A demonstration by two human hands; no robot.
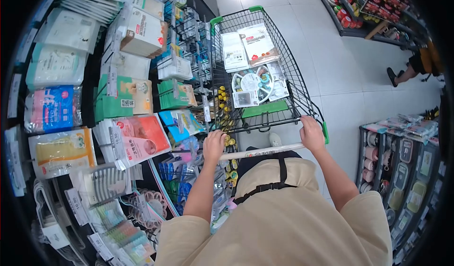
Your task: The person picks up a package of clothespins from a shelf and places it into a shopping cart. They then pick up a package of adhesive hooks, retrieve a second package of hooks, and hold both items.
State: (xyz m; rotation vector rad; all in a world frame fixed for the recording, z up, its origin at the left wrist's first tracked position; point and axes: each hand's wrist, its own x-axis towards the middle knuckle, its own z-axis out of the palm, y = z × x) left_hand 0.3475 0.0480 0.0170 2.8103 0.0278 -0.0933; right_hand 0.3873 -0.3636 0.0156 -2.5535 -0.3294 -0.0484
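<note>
A black wire shopping cart (297,72) with green corners stands in front of me, its pale handle bar (262,151) near my body. My left hand (214,145) is closed at the left end of the cart's rear edge, beside the handle. At the right rear corner my right hand (312,132) has its fingers curled over the wire rim. In the basket lie white flat packs (234,52), another pack with red and brown print (258,43), and a round white item with a clear segmented wheel (253,86).
Shelving hung with packaged goods (142,138) runs close along the left. Another display of boxes and containers (402,162) is at the lower right. A rack of goods (347,10) stands at the upper right, with a person's leg (406,74) below it on the tiled floor (340,72).
</note>
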